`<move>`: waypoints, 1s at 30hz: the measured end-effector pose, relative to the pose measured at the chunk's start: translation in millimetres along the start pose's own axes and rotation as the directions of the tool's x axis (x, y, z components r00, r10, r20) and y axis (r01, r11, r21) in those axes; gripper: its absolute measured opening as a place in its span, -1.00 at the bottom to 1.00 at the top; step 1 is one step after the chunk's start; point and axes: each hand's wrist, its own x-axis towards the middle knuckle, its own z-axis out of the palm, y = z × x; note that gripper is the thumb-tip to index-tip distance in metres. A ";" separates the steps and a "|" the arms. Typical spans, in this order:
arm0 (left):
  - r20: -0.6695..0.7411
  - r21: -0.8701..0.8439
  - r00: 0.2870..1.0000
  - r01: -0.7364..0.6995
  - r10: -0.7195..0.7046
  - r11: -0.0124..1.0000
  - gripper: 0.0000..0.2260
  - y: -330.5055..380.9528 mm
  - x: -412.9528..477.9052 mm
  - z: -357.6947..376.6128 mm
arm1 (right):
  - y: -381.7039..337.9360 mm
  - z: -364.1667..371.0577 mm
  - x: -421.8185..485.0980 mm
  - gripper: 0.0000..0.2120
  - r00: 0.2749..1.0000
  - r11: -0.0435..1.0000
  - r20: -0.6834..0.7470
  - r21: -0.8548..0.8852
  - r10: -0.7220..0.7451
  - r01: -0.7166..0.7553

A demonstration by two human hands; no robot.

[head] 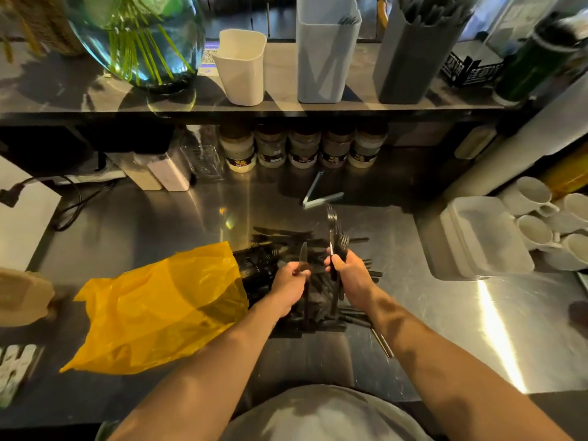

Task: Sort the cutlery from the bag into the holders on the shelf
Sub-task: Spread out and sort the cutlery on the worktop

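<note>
A heap of black-handled cutlery (270,249) lies on the steel counter beside the crumpled yellow bag (159,307). My left hand (288,286) grips one knife (303,254), blade up. Just right of it, my right hand (350,275) holds a bunch of forks (334,227) with the tines pointing up. On the shelf above stand three holders: a cream one (241,68), a tall white one (324,58) with cutlery showing inside, and a dark grey one (413,52) full of dark pieces.
A glass vase (136,36) with green stems stands on the shelf at the left. Spice jars (302,148) line the back under the shelf. White lidded containers (483,237) and mugs (537,218) sit at the right. Cables (73,198) lie at the left.
</note>
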 end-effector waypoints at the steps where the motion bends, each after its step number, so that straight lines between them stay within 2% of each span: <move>1: -0.007 -0.015 1.000 0.004 -0.005 1.000 -0.85 0.2 1.2 1.6 | 3.8 -3.2 -0.3 -0.80 1.000 1.000 0.005 -0.006 0.021 -0.021; 4: -0.010 -0.071 0.999 0.033 -0.034 0.997 -0.86 -3.0 4.9 7.5 | 14.0 -11.8 -0.5 -0.79 0.998 0.998 0.006 -0.025 0.063 -0.063; 8: -0.012 -0.175 0.995 0.094 -0.097 0.980 -0.69 -4.9 5.5 13.9 | 19.5 -18.9 -2.3 -0.79 0.995 0.996 0.026 -0.019 0.093 -0.093; 11: -0.037 -0.214 0.993 0.101 -0.111 0.972 -0.74 4.6 2.8 16.0 | 19.4 -19.8 -4.7 -0.78 0.990 0.994 0.094 -0.039 0.105 -0.102; 15: 0.136 -0.493 0.990 0.107 -0.045 0.863 -0.86 25.4 -0.6 16.7 | 20.6 -10.4 -12.4 -0.77 0.966 0.989 0.237 -0.128 0.107 -0.078; 20: 0.104 -0.488 0.993 0.096 -0.051 0.867 -0.85 26.6 8.9 13.2 | 11.3 2.3 -24.9 -0.76 0.952 0.971 0.293 -0.237 0.093 -0.022; 25: 0.076 -0.660 0.990 0.140 -0.120 0.738 -0.85 35.2 13.3 1.0 | 6.9 -2.0 -28.9 -0.70 0.935 0.946 0.341 -0.324 0.094 0.023; 30: 0.080 -0.620 0.994 0.113 -0.080 0.776 -0.85 36.2 14.3 -4.5 | 9.9 -3.8 -26.7 -0.61 0.929 0.953 0.344 -0.301 0.134 -0.026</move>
